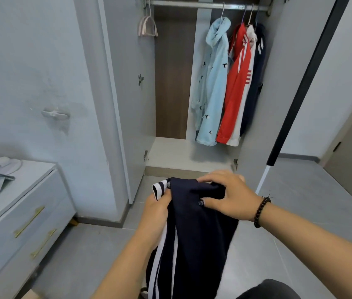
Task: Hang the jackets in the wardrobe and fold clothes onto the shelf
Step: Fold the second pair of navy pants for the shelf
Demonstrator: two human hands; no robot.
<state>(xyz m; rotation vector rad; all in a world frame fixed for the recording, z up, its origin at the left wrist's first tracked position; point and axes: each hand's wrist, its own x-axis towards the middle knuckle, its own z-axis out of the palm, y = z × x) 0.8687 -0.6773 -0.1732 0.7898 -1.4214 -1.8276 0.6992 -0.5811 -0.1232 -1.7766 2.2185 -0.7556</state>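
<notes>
A navy garment with white side stripes [194, 234] hangs in front of me, held at its top edge by both hands. My left hand [156, 209] grips its left corner from below, beside the striped cuff. My right hand [229, 195] pinches the bunched top of the cloth from above. Ahead stands the open wardrobe with its rail [192, 4]. On the rail hang a light blue hooded jacket [213, 83], a red and white jacket [238, 89] and a dark navy jacket [257, 78]. The wardrobe's bottom shelf [177, 154] lies bare below them.
Empty pink hangers [148, 26] hang at the rail's left end. The left wardrobe door [127, 93] stands open. A grey drawer unit [19, 203] with slippers and folded cloth on top is at my left. Grey tiled floor [300, 212] spreads to the right.
</notes>
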